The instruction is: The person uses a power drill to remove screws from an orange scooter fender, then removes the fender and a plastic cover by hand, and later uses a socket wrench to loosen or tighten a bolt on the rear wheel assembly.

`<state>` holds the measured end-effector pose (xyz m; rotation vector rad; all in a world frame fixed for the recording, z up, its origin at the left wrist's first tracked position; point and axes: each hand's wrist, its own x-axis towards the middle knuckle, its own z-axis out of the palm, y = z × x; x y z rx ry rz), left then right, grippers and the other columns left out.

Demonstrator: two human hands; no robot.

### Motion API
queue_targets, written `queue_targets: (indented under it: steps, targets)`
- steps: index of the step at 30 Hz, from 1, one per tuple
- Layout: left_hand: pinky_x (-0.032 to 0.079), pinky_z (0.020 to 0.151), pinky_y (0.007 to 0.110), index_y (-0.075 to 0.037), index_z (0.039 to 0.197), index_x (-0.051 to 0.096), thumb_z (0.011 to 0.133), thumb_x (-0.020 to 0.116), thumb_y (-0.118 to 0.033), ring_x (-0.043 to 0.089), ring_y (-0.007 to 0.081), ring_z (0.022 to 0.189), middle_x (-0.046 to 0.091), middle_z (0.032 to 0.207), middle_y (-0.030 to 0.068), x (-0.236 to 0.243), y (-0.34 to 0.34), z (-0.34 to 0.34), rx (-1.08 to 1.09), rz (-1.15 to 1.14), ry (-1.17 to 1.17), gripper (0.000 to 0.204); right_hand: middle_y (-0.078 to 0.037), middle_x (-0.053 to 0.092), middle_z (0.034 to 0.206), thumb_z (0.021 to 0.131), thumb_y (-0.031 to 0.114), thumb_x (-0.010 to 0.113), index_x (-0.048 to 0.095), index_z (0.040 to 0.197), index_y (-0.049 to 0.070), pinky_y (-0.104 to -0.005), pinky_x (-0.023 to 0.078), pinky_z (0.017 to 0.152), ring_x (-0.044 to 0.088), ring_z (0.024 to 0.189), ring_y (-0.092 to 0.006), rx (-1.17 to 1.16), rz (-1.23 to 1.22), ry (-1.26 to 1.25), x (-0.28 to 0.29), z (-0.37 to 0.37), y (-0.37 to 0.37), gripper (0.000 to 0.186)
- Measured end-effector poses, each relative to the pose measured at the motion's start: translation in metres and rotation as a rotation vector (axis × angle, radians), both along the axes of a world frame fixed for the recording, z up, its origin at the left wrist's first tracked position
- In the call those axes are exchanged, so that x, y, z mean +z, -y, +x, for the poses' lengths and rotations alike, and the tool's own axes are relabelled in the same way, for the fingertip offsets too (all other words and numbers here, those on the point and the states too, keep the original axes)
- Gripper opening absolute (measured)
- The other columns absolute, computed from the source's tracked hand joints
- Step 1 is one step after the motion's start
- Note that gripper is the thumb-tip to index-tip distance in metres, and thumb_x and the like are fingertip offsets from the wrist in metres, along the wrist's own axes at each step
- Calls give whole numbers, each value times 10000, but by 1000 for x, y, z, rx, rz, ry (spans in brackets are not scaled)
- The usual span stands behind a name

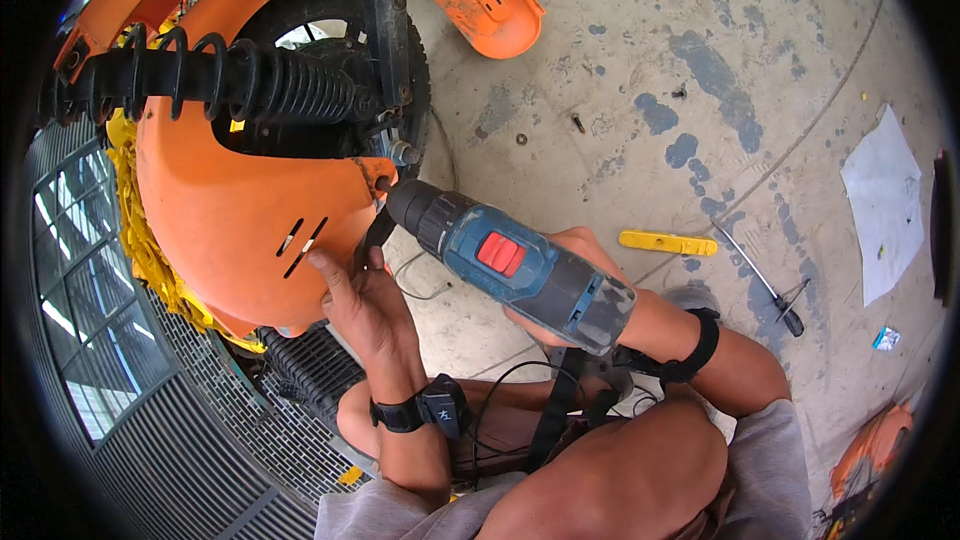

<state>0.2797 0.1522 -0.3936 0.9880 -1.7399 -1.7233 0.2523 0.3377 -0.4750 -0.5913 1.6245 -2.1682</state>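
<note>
My right hand [590, 250] is wrapped round a dark blue cordless drill [535, 285] with a red switch on top, largely hidden behind its body. The drill's nose meets a tab [376, 174] at the right edge of a curved orange panel [230, 220] with two slots; the bit's tip is too small to make out clearly. Just below, my left hand [370, 305] holds the panel's edge, thumb by the slots and fingers curled. A black coil-spring shock [200, 75] crosses above the panel, in front of a black tyre [270, 15].
Another orange part [480, 0] extends at the top. On the stained floor [640, 180] lie a yellow bar [665, 242], a screwdriver [755, 275], white paper [880, 200], small bolts [577, 123] and a long cable. Yellow material [150, 250] and metal grating [220, 410] are at left.
</note>
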Motion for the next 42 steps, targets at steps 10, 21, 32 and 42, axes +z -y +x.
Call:
queue_targets:
  steps: [10,21,32,42]
  targets:
    - [367,836,350,-46,1155,488,861,574,-350,472,161,1022,518,1141,48,32,5,3,-22,107,-72,432,-184,591,813,674,144,630,574,957,-8,-326,466,623,560,708,-368,228,95,56,30,-30,-67,326]
    - [390,736,338,-80,1088,511,852,590,-130,484,175,1096,537,1153,35,50,15,20,-23,411,39,254,-162,579,861,581,120,670,536,1127,46,-411,459,720,562,820,-346,-408,1396,-73,-49,-14,-165,567]
    - [307,900,429,-130,1248,340,813,484,-437,376,214,1135,376,1193,92,40,110,104,694,731,27,551,-109,630,987,792,3,531,560,1114,-14,-283,448,781,583,869,-170,-580,596,131,127,-69,-97,324]
    - [397,772,401,-149,1158,504,770,465,-605,479,208,924,486,1079,65,-6,144,72,684,916,116,600,-190,547,1166,911,270,463,469,1203,-67,-294,369,929,518,1080,-233,-328,278,126,172,-70,154,446]
